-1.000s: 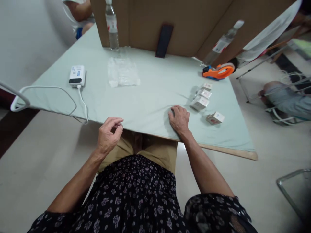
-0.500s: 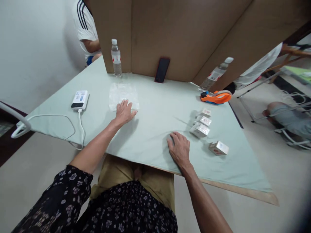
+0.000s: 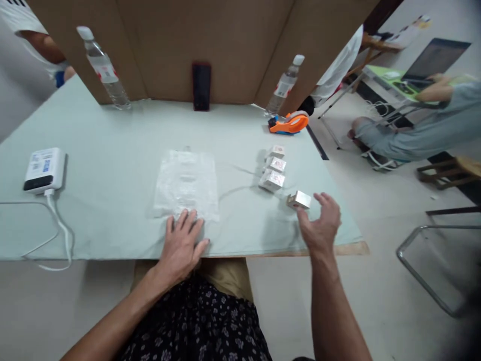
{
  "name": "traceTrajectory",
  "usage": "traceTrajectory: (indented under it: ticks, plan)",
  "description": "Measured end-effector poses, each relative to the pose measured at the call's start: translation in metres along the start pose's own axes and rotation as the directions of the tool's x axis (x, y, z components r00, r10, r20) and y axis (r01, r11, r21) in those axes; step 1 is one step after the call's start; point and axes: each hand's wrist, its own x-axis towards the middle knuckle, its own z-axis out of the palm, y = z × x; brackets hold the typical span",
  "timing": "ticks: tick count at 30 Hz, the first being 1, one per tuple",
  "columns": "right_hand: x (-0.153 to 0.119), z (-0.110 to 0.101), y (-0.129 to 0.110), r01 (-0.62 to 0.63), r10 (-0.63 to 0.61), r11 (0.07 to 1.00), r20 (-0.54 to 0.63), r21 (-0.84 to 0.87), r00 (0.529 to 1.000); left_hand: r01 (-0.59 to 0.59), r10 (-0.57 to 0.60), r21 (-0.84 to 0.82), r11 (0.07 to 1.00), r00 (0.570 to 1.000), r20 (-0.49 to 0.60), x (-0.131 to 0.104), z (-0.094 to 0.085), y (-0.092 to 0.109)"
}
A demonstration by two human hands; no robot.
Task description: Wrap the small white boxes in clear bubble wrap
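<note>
A clear sheet of bubble wrap or plastic bag (image 3: 187, 183) lies flat on the table in front of me. The spread fingertips of my left hand (image 3: 183, 244) rest at its near edge. On the right, my right hand (image 3: 321, 218) is beside a small silvery-white box (image 3: 299, 199), thumb and fingers apart around its right end; the box still lies on the table. Beyond it stand three similar small boxes in a row, the nearest box (image 3: 272, 180) close behind a middle box (image 3: 276, 164) and a far box (image 3: 277, 151).
A white power bank (image 3: 45, 169) with a cable is at the left. Along the cardboard screen (image 3: 218, 40) stand a left water bottle (image 3: 107, 75), a dark phone (image 3: 202, 86) and a right water bottle (image 3: 284, 86). An orange tape dispenser (image 3: 289, 123) sits near the right edge. People sit nearby.
My view has turned to the right. The clear plastic has been drawn nearer with my left hand at its edge. My right hand has moved right, from the bare tabletop to the nearest small box.
</note>
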Motion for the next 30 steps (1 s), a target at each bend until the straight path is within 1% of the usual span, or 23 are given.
traceTrajectory:
  ticks: [1, 2, 3, 5, 6, 7, 9, 11, 12, 13, 14, 15, 16, 17, 19, 21, 23, 25, 26, 28, 30]
  plan:
    - [0.007, 0.0, 0.018, -0.063, 0.063, 0.998, 0.055, -0.006, 0.996, -0.011, 0.012, -0.012, 1.0, 1.0, 0.02, -0.003, 0.001, 0.009]
    - [0.013, 0.002, 0.033, -0.131, 0.129, 0.991, 0.137, 0.009, 0.982, -0.018, 0.019, -0.022, 1.0, 0.999, 0.039, -0.004, 0.001, 0.015]
    - [0.018, 0.005, 0.044, -0.197, 0.182, 0.979, 0.228, 0.045, 0.957, -0.021, 0.023, -0.031, 0.999, 0.998, 0.056, -0.004, 0.0, 0.019]
    - [0.024, 0.015, 0.057, -0.286, 0.228, 0.949, 0.337, 0.132, 0.913, -0.02, 0.024, -0.048, 0.999, 0.996, 0.083, -0.003, -0.002, 0.023]
    - [0.025, 0.019, 0.059, -0.317, 0.242, 0.933, 0.358, 0.169, 0.902, -0.018, 0.023, -0.056, 0.998, 0.996, 0.091, -0.003, -0.003, 0.023]
    - [0.023, 0.021, 0.059, -0.344, 0.262, 0.918, 0.349, 0.199, 0.9, -0.016, 0.022, -0.065, 0.998, 0.995, 0.095, -0.004, -0.004, 0.023]
    - [0.017, 0.021, 0.051, -0.409, 0.344, 0.876, 0.263, 0.256, 0.901, -0.016, 0.024, -0.082, 0.996, 0.995, 0.095, -0.008, -0.006, 0.023]
    - [0.008, 0.015, 0.034, -0.448, 0.427, 0.815, 0.142, 0.367, 0.893, -0.018, 0.026, -0.098, 0.995, 0.996, 0.084, -0.013, -0.007, 0.023]
    - [0.004, 0.01, 0.021, -0.434, 0.444, 0.786, 0.087, 0.441, 0.892, -0.019, 0.026, -0.104, 0.994, 0.997, 0.074, -0.015, -0.008, 0.024]
    - [0.0, 0.006, 0.003, -0.39, 0.416, 0.772, 0.066, 0.502, 0.907, -0.018, 0.024, -0.108, 0.994, 0.998, 0.061, -0.017, -0.009, 0.024]
    - [-0.003, 0.002, -0.017, -0.342, 0.356, 0.785, 0.075, 0.517, 0.932, -0.015, 0.021, -0.111, 0.994, 0.999, 0.047, -0.018, -0.01, 0.024]
    - [-0.005, 0.0, -0.04, -0.274, 0.267, 0.818, 0.088, 0.507, 0.96, -0.01, 0.014, -0.111, 0.994, 0.999, 0.034, -0.019, -0.011, 0.023]
    - [-0.007, 0.001, -0.064, -0.192, 0.149, 0.857, 0.127, 0.477, 0.981, -0.003, 0.005, -0.108, 0.994, 1.0, 0.023, -0.019, -0.012, 0.023]
    - [-0.007, 0.005, -0.089, -0.112, 0.033, 0.877, 0.173, 0.467, 0.984, 0.007, -0.006, -0.102, 0.995, 1.0, 0.016, -0.019, -0.013, 0.022]
    - [-0.008, 0.021, -0.134, 0.002, -0.164, 0.852, 0.265, 0.523, 0.95, 0.024, -0.023, -0.088, 0.996, 1.0, 0.014, -0.018, -0.015, 0.019]
    - [-0.011, 0.047, -0.168, 0.054, -0.286, 0.807, 0.31, 0.588, 0.906, 0.031, -0.03, -0.077, 0.997, 0.999, 0.02, -0.017, -0.016, 0.016]
    - [-0.017, 0.076, -0.186, 0.064, -0.364, 0.788, 0.38, 0.613, 0.851, 0.03, -0.028, -0.079, 0.996, 0.999, 0.025, -0.017, -0.016, 0.014]
    - [-0.025, 0.1, -0.191, 0.106, -0.422, 0.814, 0.456, 0.57, 0.784, 0.033, -0.03, -0.085, 0.996, 0.999, 0.026, -0.018, -0.017, 0.013]
    - [-0.029, 0.108, -0.19, 0.133, -0.433, 0.831, 0.479, 0.54, 0.764, 0.033, -0.031, -0.091, 0.995, 0.999, 0.025, -0.018, -0.017, 0.013]
    - [-0.034, 0.116, -0.185, 0.18, -0.448, 0.848, 0.491, 0.499, 0.748, 0.027, -0.024, -0.11, 0.994, 0.999, 0.023, -0.02, -0.017, 0.011]
    - [-0.036, 0.116, -0.18, 0.2, -0.464, 0.842, 0.483, 0.501, 0.743, 0.023, -0.023, -0.129, 0.991, 1.0, 0.002, -0.022, -0.019, 0.007]
